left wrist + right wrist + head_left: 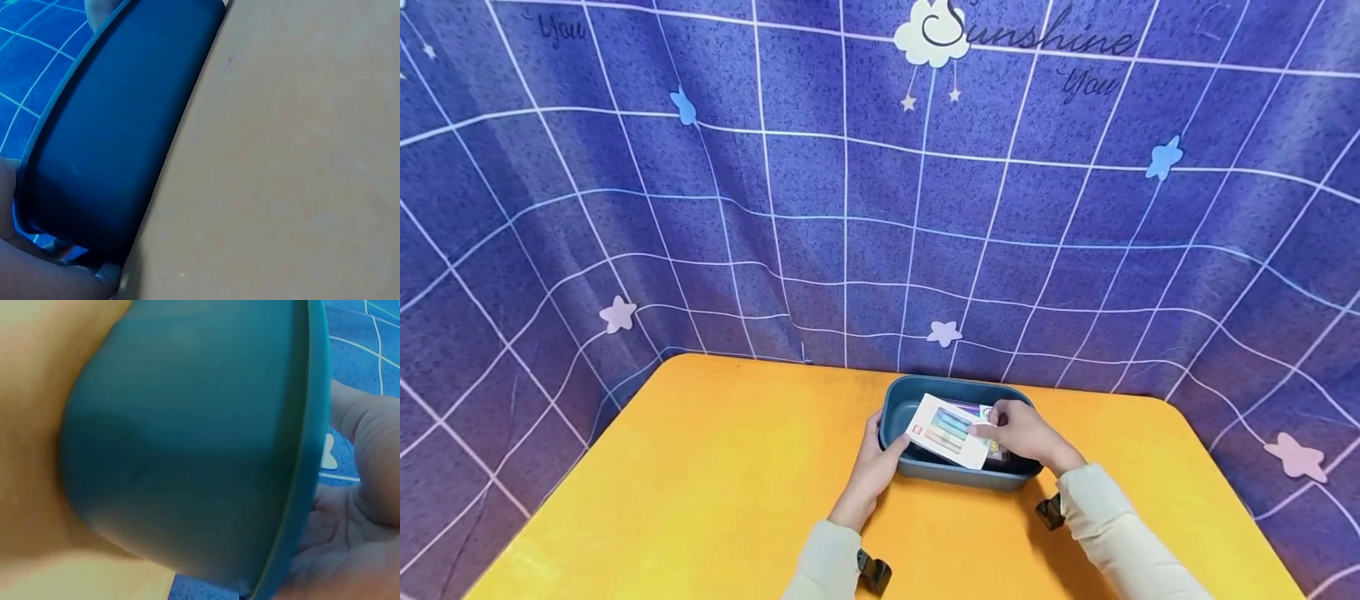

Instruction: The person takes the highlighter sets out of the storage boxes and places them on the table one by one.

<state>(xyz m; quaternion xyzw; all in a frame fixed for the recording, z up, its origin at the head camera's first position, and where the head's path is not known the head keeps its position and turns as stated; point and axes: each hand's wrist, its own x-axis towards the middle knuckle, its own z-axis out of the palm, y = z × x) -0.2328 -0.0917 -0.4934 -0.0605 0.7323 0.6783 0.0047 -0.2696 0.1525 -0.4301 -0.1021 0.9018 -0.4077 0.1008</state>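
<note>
A dark teal plastic bin (940, 477) stands on the table. My left hand (872, 467) grips its left end, thumb at the rim and fingers along the outer wall; the left wrist view shows this hand (37, 269) at the bin's end wall (119, 125). Over the bin's opening lies a tilted flat white box (925, 408) with a picture or window of pastel sticks. My right hand (1026, 429) reaches over the right end and pinches the box's right edge. Beneath it, a purple-and-yellow pack (996, 450) shows partly, the rest hidden. From below, the right wrist view shows the right hand (362, 487) beyond the rim.
The yellow table (737, 467) extends around the bin. Behind it and at both sides hangs a blue-purple grid curtain (850, 208) with stars. Black wrist devices (874, 573) sit below both sleeves, close over the tabletop.
</note>
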